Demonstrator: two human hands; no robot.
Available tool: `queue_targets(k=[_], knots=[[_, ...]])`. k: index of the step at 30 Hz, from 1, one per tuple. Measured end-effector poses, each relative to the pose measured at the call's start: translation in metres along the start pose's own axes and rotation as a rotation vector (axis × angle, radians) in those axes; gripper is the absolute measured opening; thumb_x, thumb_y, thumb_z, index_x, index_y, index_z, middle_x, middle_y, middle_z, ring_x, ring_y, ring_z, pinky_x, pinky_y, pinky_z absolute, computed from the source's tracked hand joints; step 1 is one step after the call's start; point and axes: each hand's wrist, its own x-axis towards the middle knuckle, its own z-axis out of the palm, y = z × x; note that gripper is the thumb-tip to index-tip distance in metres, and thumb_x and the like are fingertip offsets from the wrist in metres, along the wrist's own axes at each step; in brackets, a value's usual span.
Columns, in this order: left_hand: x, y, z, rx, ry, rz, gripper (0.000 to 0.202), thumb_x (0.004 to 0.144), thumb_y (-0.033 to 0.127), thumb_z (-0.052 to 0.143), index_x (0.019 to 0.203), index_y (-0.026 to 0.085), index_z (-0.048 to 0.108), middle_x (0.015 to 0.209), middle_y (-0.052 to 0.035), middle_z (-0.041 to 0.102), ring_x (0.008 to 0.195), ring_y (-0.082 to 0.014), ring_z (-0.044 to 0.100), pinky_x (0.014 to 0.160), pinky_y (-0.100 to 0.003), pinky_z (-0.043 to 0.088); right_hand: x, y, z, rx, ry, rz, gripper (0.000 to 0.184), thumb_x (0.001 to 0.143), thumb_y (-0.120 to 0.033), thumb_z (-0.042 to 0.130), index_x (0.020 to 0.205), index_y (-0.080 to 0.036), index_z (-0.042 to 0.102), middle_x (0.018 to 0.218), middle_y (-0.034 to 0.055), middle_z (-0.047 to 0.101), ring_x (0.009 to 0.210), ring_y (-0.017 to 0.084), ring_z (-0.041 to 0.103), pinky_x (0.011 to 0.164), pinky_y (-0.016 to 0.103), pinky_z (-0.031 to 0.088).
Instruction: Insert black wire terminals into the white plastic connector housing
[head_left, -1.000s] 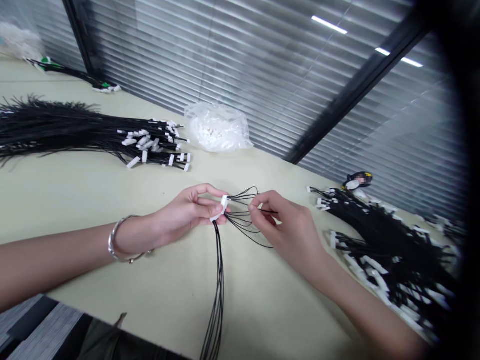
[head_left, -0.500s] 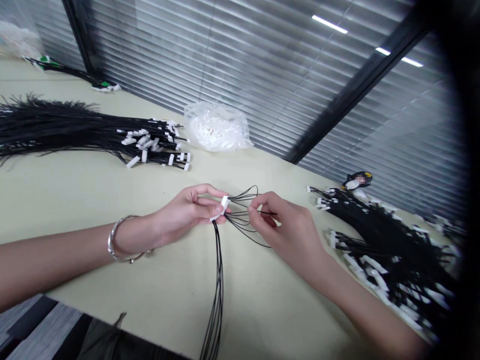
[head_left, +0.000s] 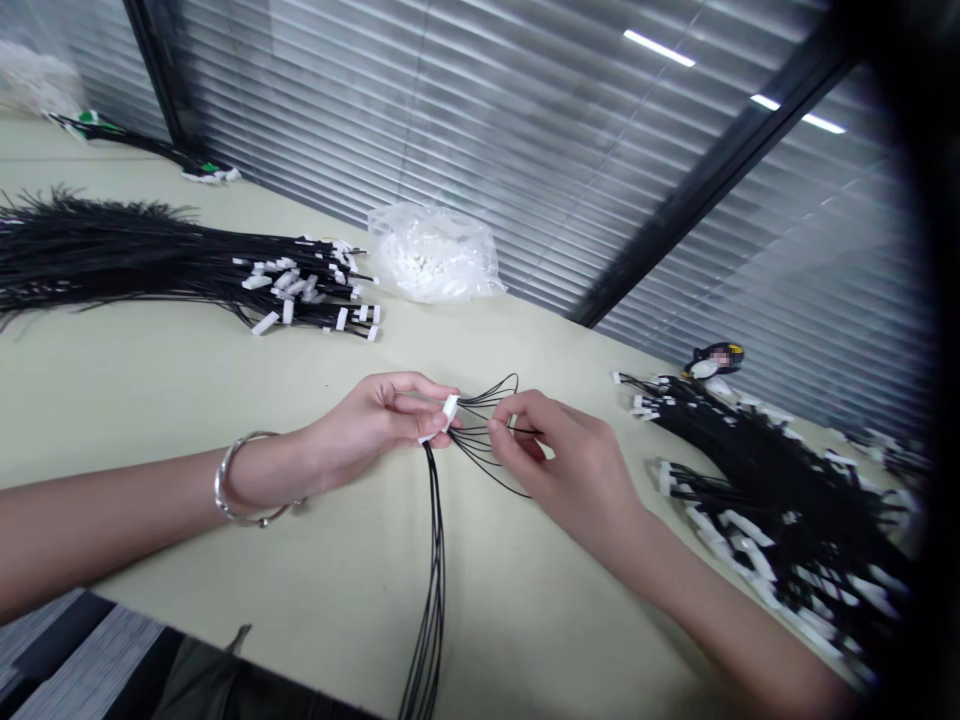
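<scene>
Up close over the pale table [head_left: 187,380], the left hand [head_left: 367,425] pinches a small white connector housing [head_left: 448,409] between thumb and fingertips, closed tight on it just above the tabletop. Thin black wires [head_left: 433,560] hang from under that hand and run down toward the near table edge, while their loose ends fan out to the right of the housing. The right hand [head_left: 570,465] sits just beside it, thumb and forefinger closed together on one of those wire ends [head_left: 499,425], close to the housing. A silver bangle [head_left: 232,490] circles the left wrist. Far left lies a long bundle of finished wire harnesses [head_left: 187,275] with white plugs; a clear plastic bag of white housings [head_left: 435,255] rests behind. Another heap of harnesses [head_left: 772,490] spreads at the right.
</scene>
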Motion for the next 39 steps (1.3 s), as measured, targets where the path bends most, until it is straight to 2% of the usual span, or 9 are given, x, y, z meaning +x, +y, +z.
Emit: queue_targets(k=[8,12,21,24,27,30,32,35,39], knots=[[-0.001,-0.001,0.006,0.087,-0.021,0.079,0.022,0.071,0.016,0.070,0.093,0.014,0.067,0.090,-0.0074,0.071,0.078,-0.0151,0.065,0.075,-0.027,0.050,-0.005,0.001,0.011,-0.044,0.069,-0.157,0.011,0.084,-0.026,0.048,0.089,-0.020,0.057,0.074,-0.0059,0.056,0.068,-0.003,0.048,0.064,0.008,0.034],[-0.002,0.000,0.006,0.115,-0.011,0.096,0.022,0.071,0.016,0.070,0.093,0.014,0.068,0.088,-0.0066,0.071,0.078,-0.0146,0.066,0.077,-0.027,0.050,-0.008,0.000,0.013,-0.098,0.138,-0.240,0.009,0.082,-0.022,0.051,0.086,-0.017,0.058,0.070,-0.0048,0.055,0.067,-0.003,0.046,0.064,0.009,0.032],[-0.002,-0.001,0.009,0.106,-0.031,0.100,0.018,0.075,0.016,0.066,0.092,0.013,0.063,0.090,-0.0089,0.070,0.078,-0.0161,0.065,0.077,-0.031,0.048,-0.004,0.001,0.014,-0.103,0.107,-0.263,0.010,0.083,-0.023,0.050,0.085,-0.016,0.056,0.073,-0.0023,0.053,0.069,0.000,0.039,0.066,0.014,0.029],[-0.002,0.000,0.006,0.069,-0.042,0.065,0.020,0.075,0.017,0.066,0.094,0.014,0.060,0.089,-0.0083,0.070,0.077,-0.0152,0.064,0.075,-0.029,0.047,0.001,0.009,0.012,-0.158,0.109,-0.224,0.025,0.082,-0.034,0.052,0.102,-0.019,0.053,0.095,-0.0005,0.053,0.090,0.005,0.042,0.082,0.017,0.032],[-0.004,0.004,0.003,-0.022,-0.174,-0.003,0.019,0.077,0.015,0.064,0.095,0.016,0.060,0.084,-0.0056,0.068,0.074,-0.0128,0.063,0.072,-0.027,0.046,0.010,0.026,0.010,-0.215,0.124,-0.104,0.049,0.078,-0.045,0.056,0.120,-0.023,0.044,0.118,0.0017,0.044,0.112,0.012,0.036,0.098,0.026,0.028],[-0.008,0.009,0.002,-0.109,-0.359,-0.042,0.018,0.079,0.011,0.061,0.095,0.018,0.060,0.083,-0.0049,0.067,0.073,-0.0128,0.063,0.075,-0.030,0.046,0.020,0.051,0.011,-0.182,0.129,0.036,0.057,0.075,-0.052,0.056,0.122,-0.024,0.041,0.121,0.0031,0.041,0.115,0.015,0.035,0.102,0.032,0.026],[-0.009,0.011,0.003,-0.128,-0.406,-0.040,0.018,0.079,0.010,0.060,0.095,0.019,0.061,0.082,-0.0049,0.067,0.073,-0.0130,0.063,0.077,-0.031,0.046,0.025,0.068,0.013,-0.127,0.138,0.128,0.059,0.074,-0.054,0.056,0.121,-0.023,0.041,0.120,0.0036,0.042,0.113,0.015,0.036,0.102,0.033,0.027],[-0.007,0.010,0.001,-0.154,-0.346,-0.029,0.018,0.078,0.009,0.061,0.094,0.018,0.061,0.082,-0.0045,0.067,0.074,-0.0128,0.063,0.080,-0.032,0.046,0.029,0.084,0.015,-0.049,0.135,0.218,0.060,0.073,-0.056,0.055,0.121,-0.022,0.042,0.119,0.0044,0.043,0.110,0.014,0.038,0.099,0.032,0.030],[-0.001,0.005,-0.006,-0.181,-0.110,-0.021,0.025,0.077,0.010,0.063,0.099,0.019,0.057,0.093,-0.0053,0.066,0.082,-0.0148,0.064,0.085,-0.029,0.045,0.025,0.074,0.010,-0.153,0.210,0.096,0.056,0.074,-0.051,0.057,0.120,-0.022,0.045,0.122,0.0048,0.041,0.115,0.016,0.035,0.101,0.034,0.027]])
